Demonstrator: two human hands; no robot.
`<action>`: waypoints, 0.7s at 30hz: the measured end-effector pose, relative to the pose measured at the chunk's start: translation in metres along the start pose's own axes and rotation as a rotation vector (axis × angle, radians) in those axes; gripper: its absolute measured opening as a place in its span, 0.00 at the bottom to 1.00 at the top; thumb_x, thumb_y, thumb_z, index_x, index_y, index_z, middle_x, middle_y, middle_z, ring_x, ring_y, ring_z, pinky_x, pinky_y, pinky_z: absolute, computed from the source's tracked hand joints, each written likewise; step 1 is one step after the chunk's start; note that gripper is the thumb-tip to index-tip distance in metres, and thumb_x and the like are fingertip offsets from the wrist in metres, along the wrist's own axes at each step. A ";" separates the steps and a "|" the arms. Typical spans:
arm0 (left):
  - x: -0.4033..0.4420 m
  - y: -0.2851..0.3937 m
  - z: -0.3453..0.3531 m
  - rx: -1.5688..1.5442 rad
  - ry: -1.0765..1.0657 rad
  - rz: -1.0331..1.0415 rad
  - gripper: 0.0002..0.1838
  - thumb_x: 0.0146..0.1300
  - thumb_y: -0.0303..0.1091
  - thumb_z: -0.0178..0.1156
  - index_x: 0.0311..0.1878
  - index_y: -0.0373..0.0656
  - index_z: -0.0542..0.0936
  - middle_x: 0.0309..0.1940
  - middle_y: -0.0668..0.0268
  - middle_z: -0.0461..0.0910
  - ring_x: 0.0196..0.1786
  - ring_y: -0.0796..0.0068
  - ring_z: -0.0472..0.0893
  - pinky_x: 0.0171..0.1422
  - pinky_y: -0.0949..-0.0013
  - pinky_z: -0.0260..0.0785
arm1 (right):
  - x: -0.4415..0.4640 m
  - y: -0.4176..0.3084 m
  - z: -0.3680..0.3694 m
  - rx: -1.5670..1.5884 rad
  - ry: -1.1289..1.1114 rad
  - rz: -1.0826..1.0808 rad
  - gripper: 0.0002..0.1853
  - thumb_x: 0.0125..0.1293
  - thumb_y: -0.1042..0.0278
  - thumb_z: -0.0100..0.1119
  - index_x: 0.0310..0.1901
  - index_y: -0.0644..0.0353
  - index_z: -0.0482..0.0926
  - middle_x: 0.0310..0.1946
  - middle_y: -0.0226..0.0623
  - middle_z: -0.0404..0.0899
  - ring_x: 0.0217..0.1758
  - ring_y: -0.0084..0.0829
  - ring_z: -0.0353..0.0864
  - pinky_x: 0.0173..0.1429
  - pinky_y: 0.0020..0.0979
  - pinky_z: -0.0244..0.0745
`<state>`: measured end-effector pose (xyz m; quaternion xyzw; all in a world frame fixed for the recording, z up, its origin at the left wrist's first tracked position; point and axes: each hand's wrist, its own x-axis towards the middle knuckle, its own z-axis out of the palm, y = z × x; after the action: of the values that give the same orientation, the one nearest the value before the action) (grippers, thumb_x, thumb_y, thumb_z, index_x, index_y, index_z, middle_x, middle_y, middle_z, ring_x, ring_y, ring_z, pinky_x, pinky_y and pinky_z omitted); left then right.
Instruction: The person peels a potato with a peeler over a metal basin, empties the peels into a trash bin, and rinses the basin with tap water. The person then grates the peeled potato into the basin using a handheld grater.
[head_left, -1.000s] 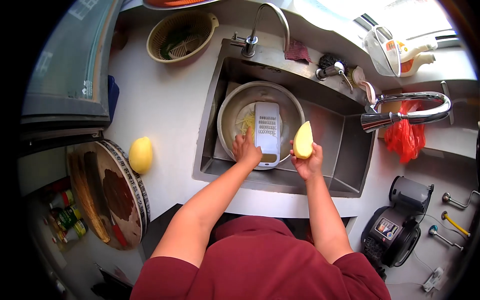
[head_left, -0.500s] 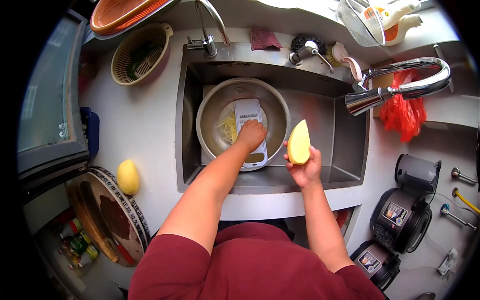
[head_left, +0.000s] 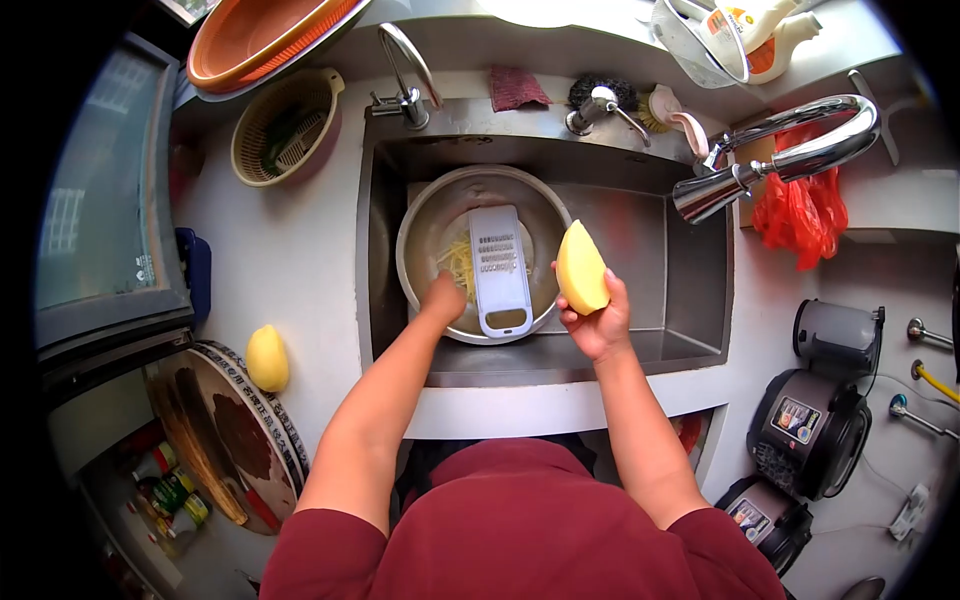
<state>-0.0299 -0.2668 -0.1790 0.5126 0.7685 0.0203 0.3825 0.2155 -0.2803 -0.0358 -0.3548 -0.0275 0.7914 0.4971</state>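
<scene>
My right hand [head_left: 597, 328] holds a peeled potato piece [head_left: 582, 270] upright over the right rim of the metal bowl [head_left: 412, 205]. The potato's cut face is pale yellow. My left hand [head_left: 443, 299] reaches into the bowl's left side, at the pale potato shreds [head_left: 459, 262]; its fingertips are hidden. Beside that hand a white grater [head_left: 503, 285] leans in the bowl, with its handle end on the near rim. Nobody's hand is on the grater.
The bowl stands in a steel sink [head_left: 625, 230]. A second peeled potato [head_left: 267, 358] lies on the left counter, near a round chopping board [head_left: 235, 425]. A colander [head_left: 330, 100] stands at the back left. The large tap [head_left: 720, 192] juts over the sink's right side.
My left hand has moved off the grater to the left and down toward the shreds. The right hand still holds the potato, now slightly turned and a little further left.
</scene>
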 end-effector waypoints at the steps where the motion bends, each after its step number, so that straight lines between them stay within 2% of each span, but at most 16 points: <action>1: -0.003 0.003 0.011 -0.056 -0.111 0.006 0.18 0.57 0.36 0.59 0.45 0.32 0.77 0.46 0.48 0.80 0.51 0.48 0.79 0.54 0.58 0.72 | 0.001 0.002 -0.001 -0.011 0.011 -0.002 0.27 0.64 0.48 0.49 0.59 0.58 0.69 0.51 0.44 0.75 0.35 0.34 0.78 0.31 0.25 0.74; 2: -0.006 0.007 0.021 -0.115 -0.221 0.013 0.20 0.56 0.37 0.60 0.46 0.30 0.77 0.49 0.46 0.79 0.53 0.47 0.78 0.55 0.59 0.72 | 0.003 0.004 0.000 0.000 0.021 0.012 0.27 0.64 0.48 0.50 0.59 0.58 0.68 0.52 0.43 0.74 0.36 0.34 0.77 0.30 0.24 0.73; 5: -0.001 0.002 0.060 -0.161 -0.441 0.018 0.20 0.61 0.36 0.59 0.53 0.37 0.74 0.47 0.52 0.80 0.49 0.58 0.81 0.49 0.59 0.74 | 0.007 0.009 0.006 0.061 0.079 0.072 0.26 0.65 0.50 0.53 0.60 0.56 0.68 0.53 0.42 0.73 0.37 0.33 0.76 0.30 0.23 0.72; 7: -0.023 0.025 0.050 -0.615 -0.502 -0.260 0.18 0.63 0.37 0.58 0.54 0.40 0.74 0.46 0.55 0.80 0.47 0.60 0.81 0.46 0.59 0.75 | 0.007 0.012 0.013 0.145 0.158 0.130 0.26 0.65 0.52 0.54 0.60 0.55 0.68 0.52 0.41 0.73 0.38 0.34 0.77 0.31 0.25 0.73; 8: -0.034 0.035 0.044 -0.841 -0.526 -0.401 0.18 0.64 0.37 0.58 0.55 0.41 0.74 0.46 0.57 0.79 0.46 0.62 0.81 0.45 0.59 0.75 | 0.009 0.013 0.012 -0.027 0.191 0.090 0.25 0.65 0.53 0.54 0.61 0.53 0.67 0.52 0.40 0.73 0.39 0.34 0.77 0.32 0.26 0.73; 9: -0.039 0.041 0.044 -1.056 -0.500 -0.447 0.12 0.67 0.38 0.55 0.51 0.45 0.74 0.39 0.64 0.78 0.39 0.67 0.80 0.41 0.60 0.76 | 0.011 0.013 0.009 -0.199 0.221 0.048 0.25 0.65 0.54 0.54 0.62 0.52 0.67 0.51 0.39 0.74 0.40 0.34 0.77 0.33 0.27 0.74; 10: -0.046 0.046 0.043 -1.203 -0.463 -0.503 0.11 0.67 0.39 0.55 0.49 0.47 0.73 0.37 0.66 0.75 0.36 0.69 0.79 0.38 0.61 0.75 | 0.013 0.013 0.008 -0.370 0.249 0.006 0.26 0.65 0.54 0.55 0.63 0.50 0.66 0.51 0.38 0.74 0.40 0.34 0.77 0.34 0.28 0.74; 11: -0.056 0.054 0.034 -1.349 -0.421 -0.558 0.09 0.68 0.39 0.54 0.47 0.49 0.72 0.34 0.68 0.73 0.33 0.70 0.77 0.35 0.61 0.74 | 0.017 0.013 0.012 -0.696 0.316 -0.030 0.24 0.63 0.56 0.56 0.61 0.48 0.70 0.49 0.39 0.76 0.44 0.37 0.78 0.41 0.35 0.76; 12: -0.066 0.063 0.024 -1.496 -0.374 -0.613 0.07 0.68 0.40 0.54 0.45 0.51 0.71 0.32 0.69 0.71 0.30 0.71 0.76 0.32 0.61 0.73 | 0.025 0.016 0.005 -1.100 0.291 -0.196 0.24 0.62 0.55 0.57 0.60 0.47 0.72 0.49 0.40 0.76 0.44 0.37 0.79 0.42 0.36 0.77; 13: -0.077 0.073 0.015 -1.550 -0.330 -0.622 0.07 0.70 0.40 0.52 0.42 0.50 0.69 0.26 0.71 0.67 0.27 0.75 0.74 0.29 0.67 0.71 | 0.035 0.021 -0.008 -1.500 0.251 -0.372 0.23 0.61 0.54 0.58 0.58 0.47 0.73 0.49 0.41 0.76 0.45 0.38 0.80 0.42 0.37 0.77; 14: -0.079 0.074 0.019 -1.601 -0.294 -0.614 0.07 0.70 0.41 0.52 0.42 0.50 0.69 0.25 0.72 0.67 0.26 0.76 0.72 0.30 0.68 0.73 | 0.039 0.024 0.002 -1.895 0.192 -0.564 0.23 0.60 0.54 0.59 0.57 0.47 0.75 0.49 0.42 0.77 0.45 0.39 0.80 0.43 0.39 0.78; 15: -0.082 0.075 0.023 -1.653 -0.258 -0.607 0.07 0.70 0.41 0.52 0.42 0.50 0.69 0.25 0.72 0.66 0.25 0.77 0.71 0.32 0.69 0.74 | 0.038 0.029 0.012 -2.004 0.244 -0.475 0.21 0.57 0.53 0.60 0.53 0.44 0.78 0.46 0.43 0.77 0.43 0.43 0.81 0.46 0.41 0.77; 16: -0.082 0.077 0.026 -1.706 -0.223 -0.602 0.08 0.70 0.42 0.52 0.41 0.50 0.70 0.24 0.73 0.66 0.24 0.79 0.69 0.33 0.70 0.75 | 0.037 0.033 0.022 -2.068 0.228 -0.454 0.20 0.57 0.53 0.60 0.52 0.44 0.79 0.45 0.42 0.77 0.42 0.43 0.81 0.45 0.41 0.77; 17: -0.085 0.084 0.023 -1.765 -0.151 -0.642 0.09 0.70 0.44 0.51 0.40 0.50 0.70 0.21 0.74 0.63 0.21 0.81 0.63 0.28 0.73 0.70 | 0.036 0.037 0.030 -2.133 0.210 -0.430 0.20 0.57 0.53 0.60 0.52 0.43 0.79 0.44 0.41 0.77 0.42 0.43 0.81 0.45 0.41 0.77; 20: -0.077 0.079 0.036 -1.901 -0.148 -0.656 0.11 0.70 0.47 0.50 0.39 0.50 0.71 0.20 0.75 0.61 0.19 0.82 0.61 0.23 0.74 0.64 | 0.032 0.045 0.050 -2.279 0.187 -0.340 0.19 0.56 0.52 0.60 0.49 0.44 0.80 0.41 0.41 0.77 0.40 0.45 0.82 0.43 0.42 0.77; 21: -0.071 0.076 0.042 -1.904 -0.125 -0.642 0.17 0.69 0.49 0.52 0.37 0.44 0.73 0.21 0.71 0.67 0.19 0.79 0.66 0.21 0.74 0.65 | 0.030 0.046 0.055 -2.324 0.190 -0.295 0.19 0.56 0.52 0.61 0.49 0.44 0.80 0.40 0.42 0.77 0.39 0.45 0.82 0.42 0.42 0.78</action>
<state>0.0669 -0.3035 -0.1361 -0.2375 0.5130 0.4951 0.6598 0.1401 -0.2623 -0.0287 -0.6461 -0.7367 0.1957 -0.0385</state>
